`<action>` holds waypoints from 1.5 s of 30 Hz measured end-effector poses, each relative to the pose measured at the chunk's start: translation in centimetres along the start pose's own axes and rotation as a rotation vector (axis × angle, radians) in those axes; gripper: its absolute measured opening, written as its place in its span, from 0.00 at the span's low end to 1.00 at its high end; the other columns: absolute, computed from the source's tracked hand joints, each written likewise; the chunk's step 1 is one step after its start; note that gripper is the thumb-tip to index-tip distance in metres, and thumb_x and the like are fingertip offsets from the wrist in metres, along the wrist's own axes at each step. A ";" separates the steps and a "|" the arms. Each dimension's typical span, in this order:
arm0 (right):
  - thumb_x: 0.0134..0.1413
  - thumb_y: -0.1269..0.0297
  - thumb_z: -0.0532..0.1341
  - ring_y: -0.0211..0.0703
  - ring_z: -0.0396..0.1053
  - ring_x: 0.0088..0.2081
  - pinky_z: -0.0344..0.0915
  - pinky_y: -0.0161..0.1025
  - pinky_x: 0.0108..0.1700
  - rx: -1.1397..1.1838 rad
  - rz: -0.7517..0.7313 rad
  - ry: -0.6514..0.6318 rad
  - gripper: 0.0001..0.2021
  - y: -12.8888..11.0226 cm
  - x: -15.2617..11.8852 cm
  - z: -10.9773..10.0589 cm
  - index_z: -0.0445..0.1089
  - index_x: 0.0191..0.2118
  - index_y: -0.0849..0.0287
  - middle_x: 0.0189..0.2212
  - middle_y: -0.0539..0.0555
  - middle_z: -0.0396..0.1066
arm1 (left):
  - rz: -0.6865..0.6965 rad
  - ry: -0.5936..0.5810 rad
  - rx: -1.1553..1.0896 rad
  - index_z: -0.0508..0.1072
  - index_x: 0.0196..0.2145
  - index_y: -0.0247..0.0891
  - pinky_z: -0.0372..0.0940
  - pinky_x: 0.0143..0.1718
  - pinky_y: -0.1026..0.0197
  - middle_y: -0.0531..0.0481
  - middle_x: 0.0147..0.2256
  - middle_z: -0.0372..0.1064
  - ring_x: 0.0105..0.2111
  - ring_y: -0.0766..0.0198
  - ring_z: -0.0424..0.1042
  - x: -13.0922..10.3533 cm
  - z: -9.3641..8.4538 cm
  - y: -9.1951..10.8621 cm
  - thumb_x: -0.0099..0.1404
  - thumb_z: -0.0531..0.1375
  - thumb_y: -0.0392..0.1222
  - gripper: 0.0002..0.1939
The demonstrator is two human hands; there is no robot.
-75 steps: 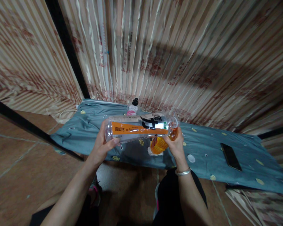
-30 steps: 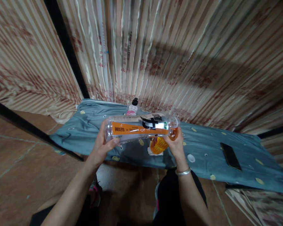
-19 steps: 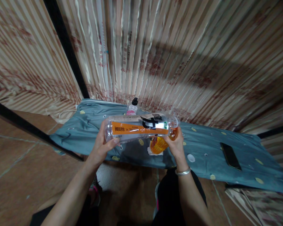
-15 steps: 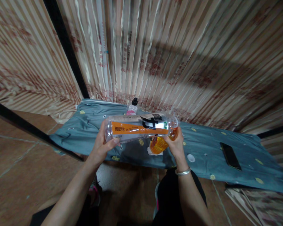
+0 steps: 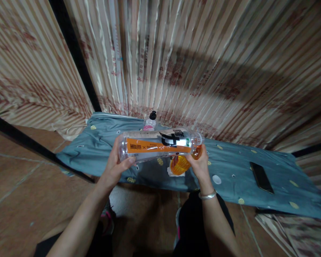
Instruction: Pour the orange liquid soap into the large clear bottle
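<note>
My left hand (image 5: 117, 165) is wrapped round the base end of a large clear plastic bottle (image 5: 157, 145) with an orange and grey label. The bottle lies nearly level in the air, its mouth toward the right. My right hand (image 5: 200, 165) grips the upper part of a bottle of orange-yellow liquid (image 5: 179, 166) that leans below the clear one. The two bottle necks are close together; whether they touch I cannot tell. The lower end of the orange-yellow bottle is at a white tissue (image 5: 173, 174). The clear bottle hides part of it.
A teal patterned cloth (image 5: 144, 178) covers the narrow bench. On it are a black-capped bottle (image 5: 150, 121) behind the clear one, a white round cap (image 5: 216, 179) and a black phone (image 5: 261, 177) to the right. Striped curtains (image 5: 176, 64) hang behind, beside a black post (image 5: 75, 53).
</note>
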State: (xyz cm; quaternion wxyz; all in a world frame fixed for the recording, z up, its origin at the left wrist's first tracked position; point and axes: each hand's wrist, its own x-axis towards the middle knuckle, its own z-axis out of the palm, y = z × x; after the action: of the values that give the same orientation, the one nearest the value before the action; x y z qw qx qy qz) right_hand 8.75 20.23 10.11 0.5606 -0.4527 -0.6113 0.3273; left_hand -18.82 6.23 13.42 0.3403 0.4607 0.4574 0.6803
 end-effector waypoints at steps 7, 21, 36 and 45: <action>0.39 0.55 0.73 0.53 0.77 0.44 0.74 0.52 0.52 -0.008 -0.014 -0.005 0.28 0.0 0.0 -0.1 0.69 0.48 0.56 0.42 0.55 0.78 | 0.000 0.002 -0.014 0.66 0.62 0.39 0.75 0.53 0.41 0.40 0.53 0.76 0.54 0.37 0.76 0.1 0.2 0.2 0.56 0.70 0.54 0.40; 0.40 0.55 0.73 0.52 0.78 0.44 0.74 0.50 0.52 0.004 -0.018 -0.015 0.27 0.1 -0.1 -0.1 0.69 0.47 0.56 0.43 0.55 0.79 | 0.004 -0.002 0.003 0.65 0.64 0.39 0.75 0.54 0.41 0.40 0.55 0.76 0.55 0.37 0.75 0.0 -0.1 -0.2 0.58 0.69 0.55 0.40; 0.40 0.55 0.73 0.51 0.77 0.43 0.75 0.49 0.50 0.000 -0.034 -0.011 0.27 0.2 0.0 -0.1 0.69 0.48 0.55 0.43 0.55 0.78 | 0.020 0.007 0.008 0.66 0.62 0.40 0.75 0.53 0.42 0.41 0.54 0.76 0.54 0.39 0.76 0.1 0.1 0.0 0.57 0.69 0.54 0.39; 0.37 0.56 0.74 0.52 0.76 0.43 0.73 0.50 0.51 0.013 -0.005 -0.009 0.29 0.0 0.1 0.0 0.69 0.47 0.56 0.42 0.55 0.77 | 0.014 0.006 -0.012 0.66 0.62 0.40 0.75 0.52 0.44 0.41 0.53 0.76 0.54 0.40 0.76 0.0 0.2 0.2 0.57 0.70 0.54 0.39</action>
State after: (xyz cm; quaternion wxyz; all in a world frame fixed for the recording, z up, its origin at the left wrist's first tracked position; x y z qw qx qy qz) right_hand 8.79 20.26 10.17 0.5615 -0.4460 -0.6129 0.3320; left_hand -18.64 6.24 13.62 0.3367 0.4597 0.4511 0.6869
